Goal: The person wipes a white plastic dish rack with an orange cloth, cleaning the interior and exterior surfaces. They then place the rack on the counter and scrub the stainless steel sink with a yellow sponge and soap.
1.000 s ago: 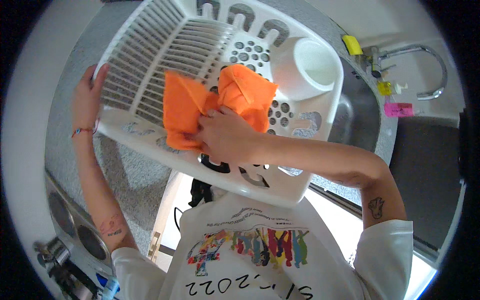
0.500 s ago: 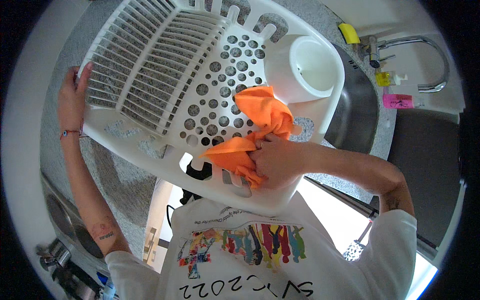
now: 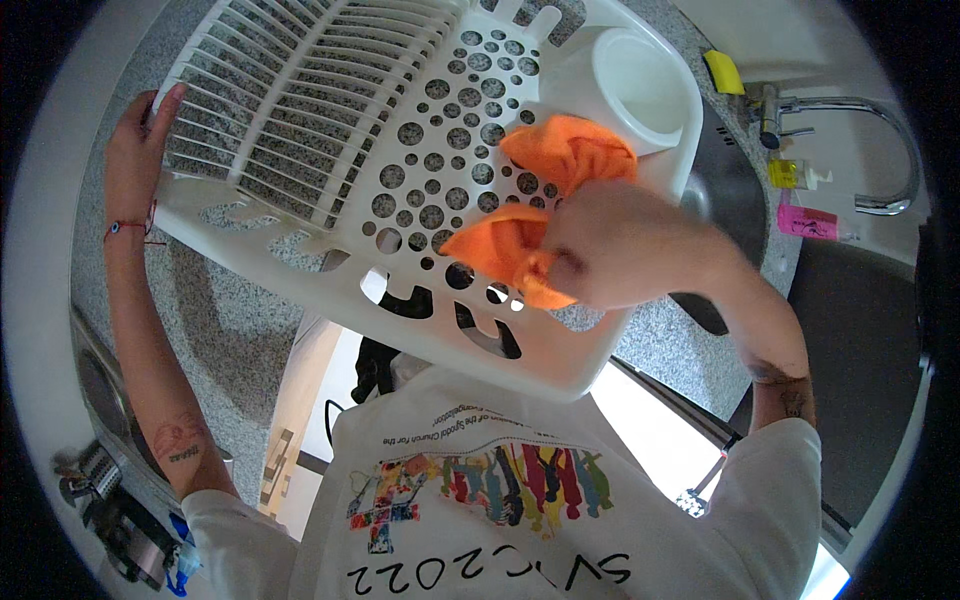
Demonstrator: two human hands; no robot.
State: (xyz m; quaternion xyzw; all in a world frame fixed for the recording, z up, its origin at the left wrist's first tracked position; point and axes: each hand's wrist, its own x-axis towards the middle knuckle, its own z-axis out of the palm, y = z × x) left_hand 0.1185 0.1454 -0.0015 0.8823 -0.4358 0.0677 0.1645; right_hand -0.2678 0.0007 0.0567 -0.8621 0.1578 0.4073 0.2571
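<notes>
Right hand (image 3: 612, 245) is closed around the middle of an orange cloth (image 3: 570, 152), which is held over the perforated floor (image 3: 433, 145) of a white dish rack (image 3: 310, 290), its elbow bent outward. By the left hand (image 3: 138, 130), the rack's left edge is gripped, that arm nearly straight.

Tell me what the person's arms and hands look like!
The short sleeves are white. The left hand and right hand wear no gloves. A thin red bracelet circles the left wrist. The left forearm has a reddish and dark tattoo; the right arm has a dark drawing near the sleeve.
</notes>
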